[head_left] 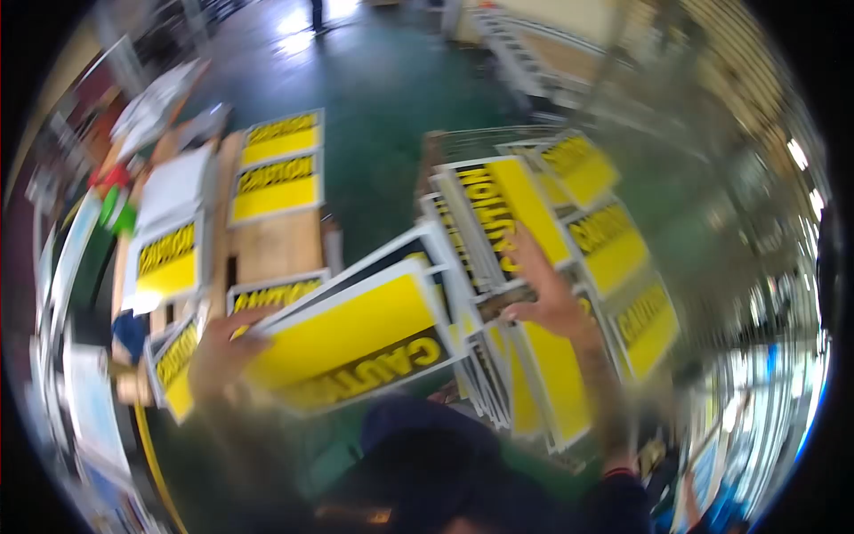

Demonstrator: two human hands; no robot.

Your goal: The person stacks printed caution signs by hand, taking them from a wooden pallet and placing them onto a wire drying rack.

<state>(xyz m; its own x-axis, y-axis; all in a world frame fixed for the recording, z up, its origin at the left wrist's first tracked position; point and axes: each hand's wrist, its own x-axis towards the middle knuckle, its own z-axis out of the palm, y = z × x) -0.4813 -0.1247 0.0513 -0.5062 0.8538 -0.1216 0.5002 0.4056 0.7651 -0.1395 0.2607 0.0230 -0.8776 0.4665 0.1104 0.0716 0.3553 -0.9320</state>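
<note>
Likely handling light, stiff and flat, a little slick on the face, so best gripped along an edge: the caution sign (356, 343), yellow with black lettering and a white border, lying at 7 o'clock of the frame. Left hand (222, 351) curling closed on its left edge. Right hand (543, 285) resting spread open on the sign stack (525, 231) at 3 o'clock. Blurring throughout.

Two hands are seen, the left hand (218, 351) and the right hand (547, 289). Five yellow caution signs (276, 173) can be counted on the desk (276, 245); the blurred pile of signs (534, 267) cannot be counted.
</note>
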